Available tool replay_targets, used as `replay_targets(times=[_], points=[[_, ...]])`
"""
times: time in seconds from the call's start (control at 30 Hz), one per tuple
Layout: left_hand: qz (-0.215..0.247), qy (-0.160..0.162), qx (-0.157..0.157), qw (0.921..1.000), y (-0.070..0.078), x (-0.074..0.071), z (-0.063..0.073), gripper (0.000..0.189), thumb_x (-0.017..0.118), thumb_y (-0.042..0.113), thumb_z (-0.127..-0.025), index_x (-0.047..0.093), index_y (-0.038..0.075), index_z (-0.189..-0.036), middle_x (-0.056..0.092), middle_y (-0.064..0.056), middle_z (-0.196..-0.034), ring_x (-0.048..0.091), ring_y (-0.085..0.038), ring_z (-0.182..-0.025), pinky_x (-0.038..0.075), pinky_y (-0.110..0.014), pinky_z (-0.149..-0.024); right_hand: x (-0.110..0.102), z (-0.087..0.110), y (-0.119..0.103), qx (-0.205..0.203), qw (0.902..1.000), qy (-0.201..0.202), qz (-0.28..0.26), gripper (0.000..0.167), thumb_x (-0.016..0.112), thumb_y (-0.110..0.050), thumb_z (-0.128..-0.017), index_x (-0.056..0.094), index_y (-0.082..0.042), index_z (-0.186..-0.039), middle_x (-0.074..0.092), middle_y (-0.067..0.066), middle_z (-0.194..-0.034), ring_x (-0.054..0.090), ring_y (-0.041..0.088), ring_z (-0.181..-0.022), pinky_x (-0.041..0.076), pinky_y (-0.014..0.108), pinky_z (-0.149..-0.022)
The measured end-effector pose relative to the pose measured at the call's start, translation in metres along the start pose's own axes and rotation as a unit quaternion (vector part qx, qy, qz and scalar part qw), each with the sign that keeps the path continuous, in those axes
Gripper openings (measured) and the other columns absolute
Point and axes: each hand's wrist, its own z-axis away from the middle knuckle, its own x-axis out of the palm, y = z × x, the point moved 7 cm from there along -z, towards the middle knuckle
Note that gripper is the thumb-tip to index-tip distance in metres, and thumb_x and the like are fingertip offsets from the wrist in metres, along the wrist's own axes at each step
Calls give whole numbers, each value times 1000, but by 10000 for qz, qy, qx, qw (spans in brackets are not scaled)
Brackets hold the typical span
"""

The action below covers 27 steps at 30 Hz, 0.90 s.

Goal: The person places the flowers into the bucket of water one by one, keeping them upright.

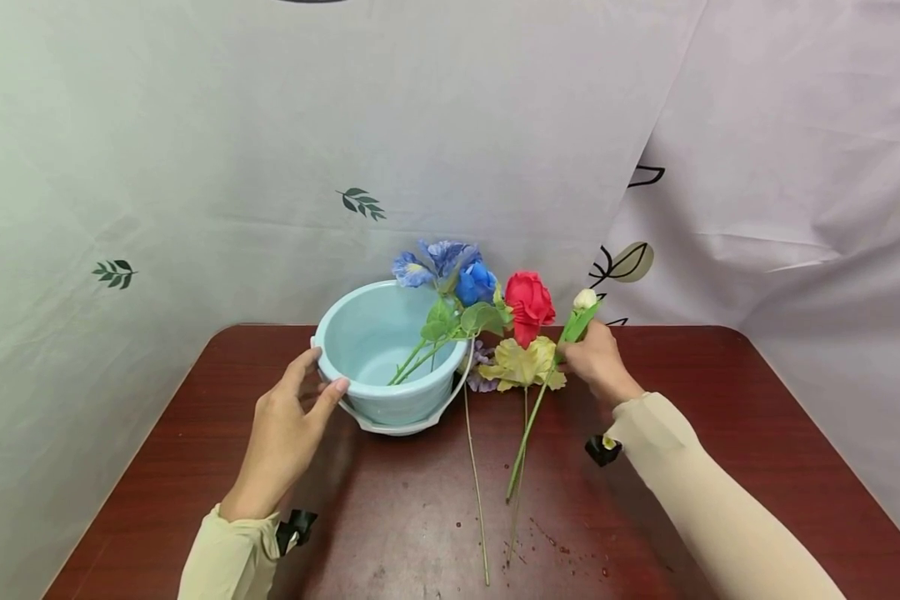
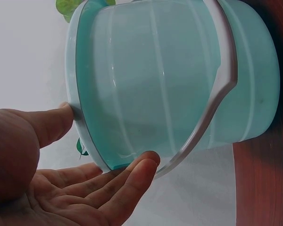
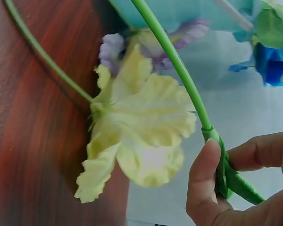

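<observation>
My left hand [image 1: 288, 425] holds a light blue bucket [image 1: 390, 404] at its left rim. In the left wrist view the thumb [image 2: 56, 123] presses the rim while the other fingers lie along the outer wall below it. A blue iris [image 1: 438, 262], a blue rose [image 1: 476, 283] and a red rose [image 1: 529, 307] lean over the bucket's right rim, with green stems inside. Right of the bucket, my right hand [image 1: 594, 360] pinches a white tulip [image 1: 585, 300] just under its bloom, between thumb and fingers. Its green stem [image 3: 179, 66] slants down toward the table front.
A yellow iris [image 1: 521, 364] and a purple iris [image 1: 482, 371] lie on the dark red table [image 1: 390, 517], stems pointing to the front. Water drops [image 1: 562, 548] dot the surface nearby. A pale curtain [image 1: 270, 167] hangs close behind the table.
</observation>
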Motion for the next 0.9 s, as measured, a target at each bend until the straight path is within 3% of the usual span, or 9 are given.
replay_targets(times=[0.3, 0.57, 0.73, 0.9], points=[[-2, -46, -38, 10000, 0, 1, 0, 56, 64, 22, -94, 43, 2, -142, 61, -19, -121, 65, -30, -101, 55, -44, -83, -9, 8, -16, -37, 9976, 170, -674, 36, 52, 4, -89, 39, 11, -122, 49, 19, -105, 61, 16, -75, 58, 29, -71], [-12, -49, -46, 10000, -1, 1, 0, 56, 64, 23, -94, 43, 2, -142, 61, -20, -120, 65, -30, -100, 55, -44, -83, -15, 16, -35, -281, 9935, 357, -1046, 28, 53, 4, -91, 45, 11, -116, 51, 17, -102, 63, 12, -75, 58, 27, -73], [-61, -4, 26, 10000, -2, 1, -1, 56, 64, 21, -94, 42, 1, -142, 61, -19, -120, 65, -29, -100, 55, -42, -82, -17, 24, -51, -581, 9871, 437, -1423, 21, 55, 6, -89, 48, 3, -109, 54, 19, -102, 65, 11, -74, 59, 32, -74], [-68, 15, 36, 10000, -3, 1, 0, 56, 65, 20, -94, 42, 1, -141, 61, -19, -120, 65, -29, -100, 55, -42, -82, -19, 34, -69, -1008, 9748, 508, -1922, 28, 55, 9, -86, 47, -3, -111, 55, 17, -97, 64, 13, -74, 59, 33, -70]])
